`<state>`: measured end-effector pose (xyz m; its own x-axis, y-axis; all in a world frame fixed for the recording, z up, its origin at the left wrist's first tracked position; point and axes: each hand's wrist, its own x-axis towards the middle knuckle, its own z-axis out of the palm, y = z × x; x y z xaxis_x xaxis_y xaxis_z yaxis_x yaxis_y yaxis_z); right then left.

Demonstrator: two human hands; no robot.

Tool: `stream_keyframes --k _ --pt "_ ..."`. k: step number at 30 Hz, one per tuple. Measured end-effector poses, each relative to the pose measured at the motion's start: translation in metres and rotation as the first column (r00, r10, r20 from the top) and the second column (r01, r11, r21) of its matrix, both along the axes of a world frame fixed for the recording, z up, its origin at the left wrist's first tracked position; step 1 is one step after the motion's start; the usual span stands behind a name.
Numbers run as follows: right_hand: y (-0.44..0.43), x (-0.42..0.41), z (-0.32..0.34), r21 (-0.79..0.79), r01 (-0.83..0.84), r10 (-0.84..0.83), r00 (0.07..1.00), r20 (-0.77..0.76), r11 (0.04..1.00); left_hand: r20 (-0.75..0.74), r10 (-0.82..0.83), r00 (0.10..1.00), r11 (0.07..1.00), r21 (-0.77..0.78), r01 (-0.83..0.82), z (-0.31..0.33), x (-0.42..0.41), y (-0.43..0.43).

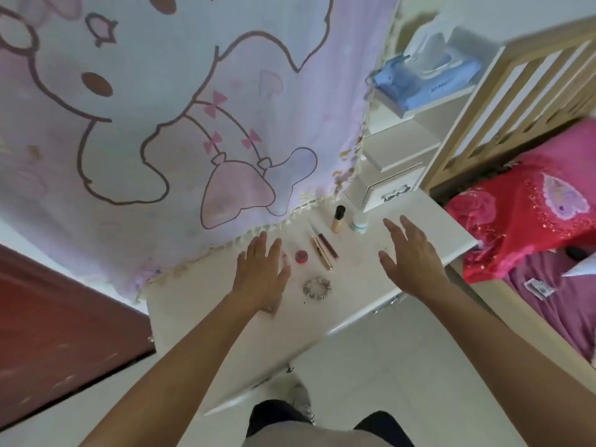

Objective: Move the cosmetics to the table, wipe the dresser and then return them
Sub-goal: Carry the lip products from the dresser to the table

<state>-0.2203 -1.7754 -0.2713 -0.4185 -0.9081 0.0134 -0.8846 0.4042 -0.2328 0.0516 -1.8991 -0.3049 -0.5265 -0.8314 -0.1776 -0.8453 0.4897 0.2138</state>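
On the white dresser top (200, 304) lie a small red round pot (302, 255), a gold tube (322, 253), a dark red tube (328, 245) and a grey scrunchie (317, 287). A beige bottle with a black cap (338, 219) and a small white bottle (360, 222) stand upright at the back. My left hand (263, 272) hovers flat with straight fingers just left of the red pot, holding nothing. My right hand (411, 256) is spread open above the dresser's right side, also holding nothing.
A pink cartoon cloth (161, 124) hangs over the mirror behind the dresser. Small white drawers (390, 188) and shelves stand at the back right, with a blue wipes pack (425, 82) on top. A bed with red bedding (532, 227) is to the right, a dark red door (58, 333) to the left.
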Motion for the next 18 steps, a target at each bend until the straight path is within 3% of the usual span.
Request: stream_keyframes --k 6,13,18 --pt "-0.052 -0.013 -0.056 0.177 -0.048 0.032 0.996 0.087 0.983 0.137 0.007 0.991 0.987 0.157 -0.029 -0.056 -0.015 -0.022" --pt "-0.122 -0.014 -0.122 0.430 -0.282 0.185 0.950 0.253 0.858 0.207 0.225 0.952 0.915 0.290 -0.279 -0.108 -0.002 -0.003" --pt "-0.159 -0.003 -0.146 0.420 -0.357 0.248 0.924 0.293 0.834 0.241 0.385 0.891 0.857 0.264 -0.442 -0.127 -0.008 0.015"
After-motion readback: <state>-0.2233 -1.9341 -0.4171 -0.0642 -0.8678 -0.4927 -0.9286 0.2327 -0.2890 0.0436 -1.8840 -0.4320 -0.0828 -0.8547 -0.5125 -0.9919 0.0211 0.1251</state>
